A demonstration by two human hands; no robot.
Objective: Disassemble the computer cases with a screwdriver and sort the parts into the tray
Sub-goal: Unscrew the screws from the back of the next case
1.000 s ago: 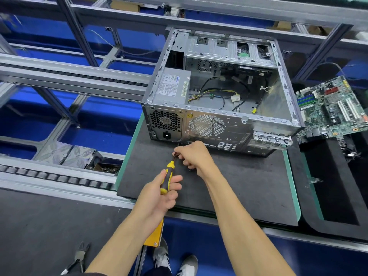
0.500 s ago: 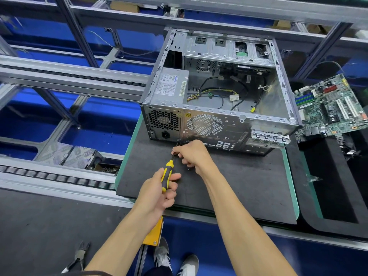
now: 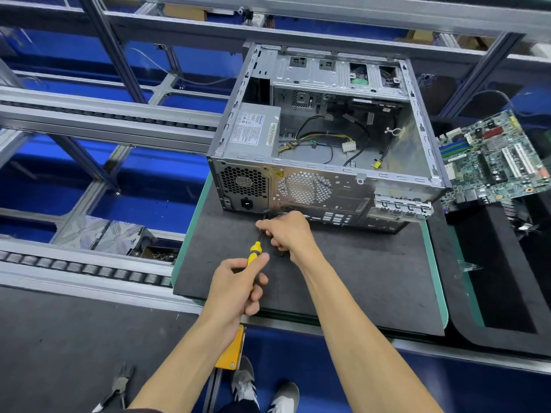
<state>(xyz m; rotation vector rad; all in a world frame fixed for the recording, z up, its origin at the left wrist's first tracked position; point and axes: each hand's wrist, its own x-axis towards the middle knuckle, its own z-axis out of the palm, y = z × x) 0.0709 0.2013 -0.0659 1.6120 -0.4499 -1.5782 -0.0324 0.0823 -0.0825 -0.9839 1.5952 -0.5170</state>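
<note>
Computer case [image 3: 328, 150] is lying open-side-up on a dark mat [image 3: 357, 278], holding a grey power supply [image 3: 253, 129] whose label is too small to read, plus loose cables [image 3: 325, 141]. Left hand [image 3: 238, 290] is gripping the yellow-and-black screwdriver [image 3: 255, 253]; right hand [image 3: 286, 234] is pinching its shaft by the case's rear panel, beside a yellow warning triangle [image 3: 279, 174].

Head camera looks forward and down, close over the bench.
An open case [image 3: 325, 138] fills mid-frame; shoes [image 3: 265, 389] at bottom edge.
</note>
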